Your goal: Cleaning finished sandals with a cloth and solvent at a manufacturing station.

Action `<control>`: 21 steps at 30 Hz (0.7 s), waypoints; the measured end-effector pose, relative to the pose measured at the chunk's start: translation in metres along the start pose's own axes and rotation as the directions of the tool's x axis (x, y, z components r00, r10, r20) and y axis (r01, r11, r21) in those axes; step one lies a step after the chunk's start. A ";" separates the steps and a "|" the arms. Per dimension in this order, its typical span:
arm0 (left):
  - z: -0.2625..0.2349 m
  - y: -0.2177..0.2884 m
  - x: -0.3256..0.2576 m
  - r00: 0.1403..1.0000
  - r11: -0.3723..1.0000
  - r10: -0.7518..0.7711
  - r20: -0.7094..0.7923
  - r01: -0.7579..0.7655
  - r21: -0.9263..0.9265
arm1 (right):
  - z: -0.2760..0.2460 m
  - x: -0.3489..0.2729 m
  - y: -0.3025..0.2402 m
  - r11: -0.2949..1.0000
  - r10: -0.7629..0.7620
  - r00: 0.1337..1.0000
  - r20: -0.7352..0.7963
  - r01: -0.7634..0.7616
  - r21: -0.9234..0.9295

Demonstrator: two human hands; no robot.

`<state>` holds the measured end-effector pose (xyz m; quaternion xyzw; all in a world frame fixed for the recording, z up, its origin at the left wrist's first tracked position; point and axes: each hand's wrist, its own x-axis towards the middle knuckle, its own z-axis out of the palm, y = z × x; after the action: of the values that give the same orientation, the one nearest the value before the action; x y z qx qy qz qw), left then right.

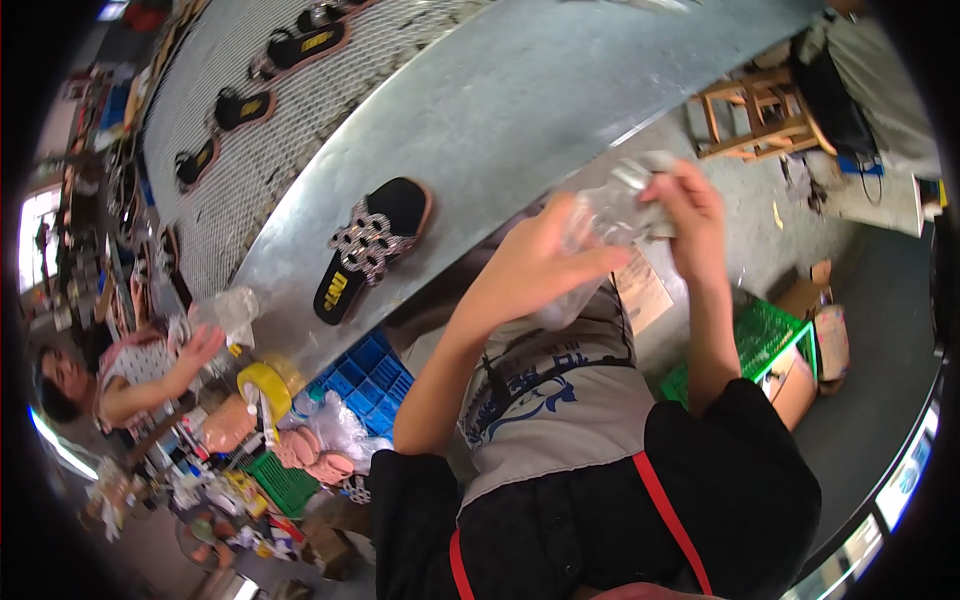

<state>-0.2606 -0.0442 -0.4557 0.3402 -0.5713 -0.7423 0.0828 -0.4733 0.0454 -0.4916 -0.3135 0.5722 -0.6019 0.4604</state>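
My left hand (530, 262) and my right hand (692, 215) are raised in front of my apron, just off the bench's near edge. Between them is a piece of crumpled clear plastic film (608, 212), blurred by motion. The right fingers pinch its upper end, while the left thumb and fingers close around its other side. Some of the film hangs below the left hand. On the metal bench (480, 130), left of my hands, lies a black slide sandal (400, 205) with a jewelled cut-out strap and a yellow mark on its insole. Neither hand touches it.
A mesh conveyor (230, 150) beyond the bench carries several sandals. At left, a co-worker's hand (203, 343) is by clear plastic. A yellow tape roll (265, 388) is at the bench end, near a blue crate (365, 375). Right are a green crate (745, 345) and wooden stool (755, 120).
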 end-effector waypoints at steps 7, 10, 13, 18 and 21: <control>-0.024 -0.002 0.046 0.609 0.650 0.750 -0.258 -0.609 0.454 | -0.003 0.003 0.011 0.960 -0.109 0.966 -0.232 0.163 0.227; -0.035 -0.023 0.067 0.542 0.643 0.764 -0.351 -0.592 0.486 | 0.012 -0.020 0.033 0.990 -0.002 0.985 -0.175 0.026 0.139; -0.037 -0.033 0.073 0.488 0.658 0.751 -0.445 -0.619 0.429 | 0.022 -0.041 0.053 0.992 0.093 0.992 -0.090 -0.084 0.098; -0.046 -0.039 0.058 0.414 0.596 0.800 -0.433 -0.627 0.502 | 0.048 -0.055 0.063 0.975 0.223 0.975 0.021 -0.223 0.009; -0.058 -0.035 -0.004 0.428 0.422 0.867 -0.257 -0.354 0.834 | 0.067 -0.058 0.066 0.978 0.210 0.977 0.043 -0.210 -0.005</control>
<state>-0.2139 -0.0769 -0.4924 0.3260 -0.8102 -0.2077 0.4407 -0.3783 0.0771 -0.5373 -0.2647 0.5921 -0.5427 0.5336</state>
